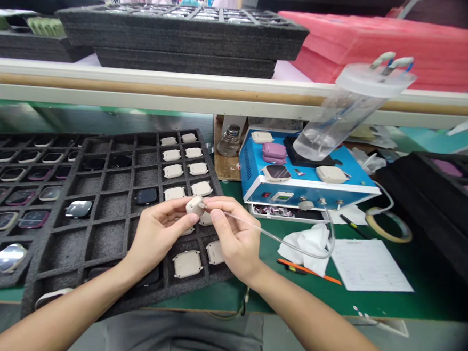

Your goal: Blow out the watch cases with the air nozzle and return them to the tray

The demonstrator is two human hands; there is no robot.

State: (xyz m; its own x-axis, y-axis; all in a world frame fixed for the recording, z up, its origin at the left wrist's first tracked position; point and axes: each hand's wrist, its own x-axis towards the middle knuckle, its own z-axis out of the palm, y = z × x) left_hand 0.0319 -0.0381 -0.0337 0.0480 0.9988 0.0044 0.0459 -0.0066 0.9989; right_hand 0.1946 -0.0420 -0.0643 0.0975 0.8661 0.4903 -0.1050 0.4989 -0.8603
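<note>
Basically, largest first: green bench [420, 263], w/ a black foam compartment tray [107, 209] left-centre, partly lying over a 2nd foam tray [17, 181] at far left. Right col of the near tray holds beige watch cases, other cells dark-screened units, many cells bare. Blue control box [305, 186] sits right of the tray, w/ a clear plastic cylinder [342, 113] tilted on its top plus a few loose cases, pink and beige. White cloth [309, 245] and a paper sheet [368, 262] lie in front of the box, orange pen [311, 272] by the cloth.

Hands, over the tray's near-right cells:
- Left hand [153, 234] is grasping a beige watch case [194, 205], thumb and fingertips pinching it from the left, held up above the tray, not resting in any cell.
- Right hand [233, 237] is pinched closed on the end of a thin clear tube [289, 243], which runs right and loops up toward the box front.

Key relation: tube tip sits directly right of the case, touching or just short of its right edge, can't tell which. Tube axis runs roughly horizontal, left-right, aimed into the case's side. Both hands nearly meet at the case; left carries it, right is the one that steers the tip.
</note>
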